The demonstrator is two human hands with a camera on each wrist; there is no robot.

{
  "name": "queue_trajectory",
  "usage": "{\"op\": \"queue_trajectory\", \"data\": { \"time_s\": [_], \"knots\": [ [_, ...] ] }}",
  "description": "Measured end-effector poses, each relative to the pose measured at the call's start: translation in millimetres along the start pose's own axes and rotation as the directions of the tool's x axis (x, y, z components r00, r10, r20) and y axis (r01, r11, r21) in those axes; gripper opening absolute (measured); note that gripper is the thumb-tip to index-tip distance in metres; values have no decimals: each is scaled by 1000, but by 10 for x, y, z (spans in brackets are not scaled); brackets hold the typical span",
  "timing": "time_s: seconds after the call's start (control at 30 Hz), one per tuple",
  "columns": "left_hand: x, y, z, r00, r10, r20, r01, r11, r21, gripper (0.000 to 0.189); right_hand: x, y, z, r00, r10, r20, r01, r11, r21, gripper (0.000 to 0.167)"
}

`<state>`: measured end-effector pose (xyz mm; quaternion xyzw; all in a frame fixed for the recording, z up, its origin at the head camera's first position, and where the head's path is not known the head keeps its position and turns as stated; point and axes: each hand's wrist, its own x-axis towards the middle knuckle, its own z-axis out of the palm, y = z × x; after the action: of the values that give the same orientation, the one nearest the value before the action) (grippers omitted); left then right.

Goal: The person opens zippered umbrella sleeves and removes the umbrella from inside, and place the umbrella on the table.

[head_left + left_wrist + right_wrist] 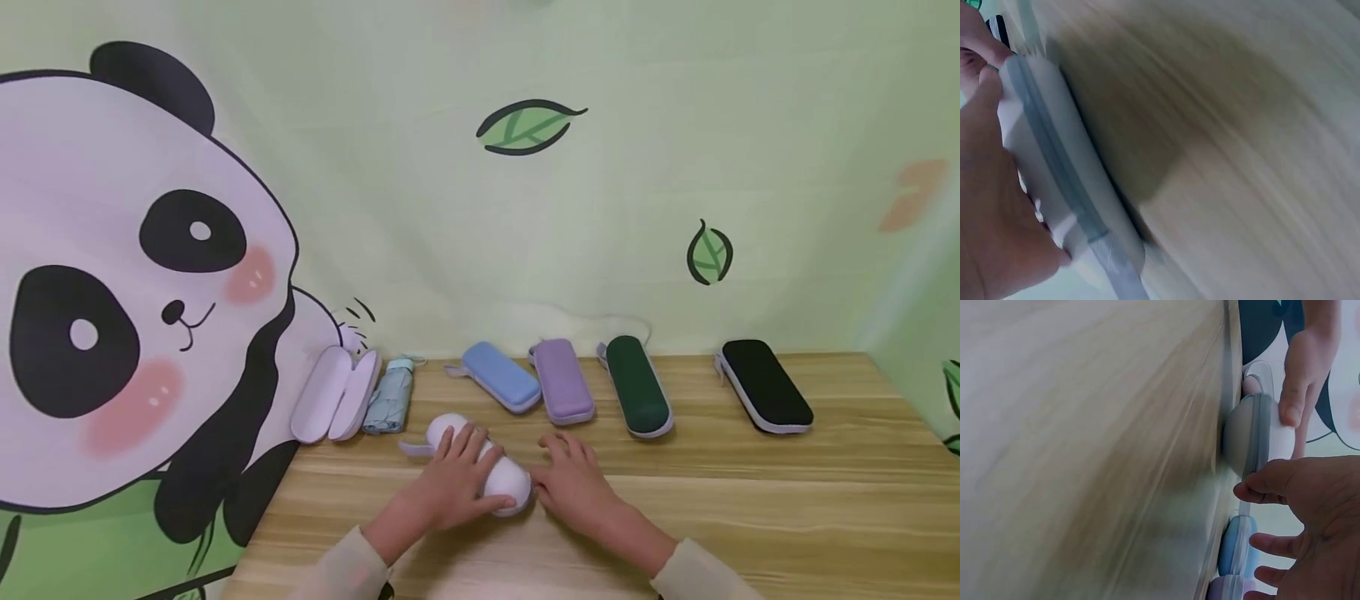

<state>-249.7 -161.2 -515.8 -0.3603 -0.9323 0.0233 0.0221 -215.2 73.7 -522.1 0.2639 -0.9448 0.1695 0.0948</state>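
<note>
A white zippered glasses case (507,482) lies slantwise on the wooden table, its lid down and a lavender wrist strap (416,449) at its far left end. Across its top my left hand (457,483) holds it, fingers spread over the far side and thumb near the right end. At that right end, the thumb and index finger of my right hand (573,483) pinch the zipper pull, which the fingertips hide. A grey zipper band (1260,434) runs round the case in the right wrist view. The right hand's other fingers stay apart from the case.
Along the back of the table (750,517) lie blue (501,377), purple (564,379), dark green (637,385) and black (765,383) zippered cases. At the left are an opened white case (322,396) and a folded light-blue umbrella (390,398). A panda-printed cloth (420,208) hangs behind.
</note>
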Motion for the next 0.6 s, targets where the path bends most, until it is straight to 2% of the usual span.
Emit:
{"op": "queue_trajectory", "data": {
  "time_s": [0.1,0.2,0.3,0.4,0.5,0.6],
  "knots": [
    [63,51,72,995,-99,-18,98,995,-33,89,-36,18,-40,1000,-10,-17,10,1000,18,2],
    [130,134,89,982,-184,-37,181,981,-62,91,-56,31,-53,999,-23,-30,24,999,35,7],
    [194,235,64,969,-241,-54,236,969,-78,89,-68,36,-57,999,-23,-37,25,999,46,12],
    [228,305,78,958,-281,-59,278,959,-50,87,-87,33,-83,999,-10,-31,11,999,53,9],
    [219,298,72,961,-273,-42,274,962,12,82,-113,40,-113,1000,20,-11,-20,999,43,5],
    [174,153,33,983,-180,-24,181,983,29,76,-126,129,-117,997,79,5,-79,997,19,5]
  ]
}}
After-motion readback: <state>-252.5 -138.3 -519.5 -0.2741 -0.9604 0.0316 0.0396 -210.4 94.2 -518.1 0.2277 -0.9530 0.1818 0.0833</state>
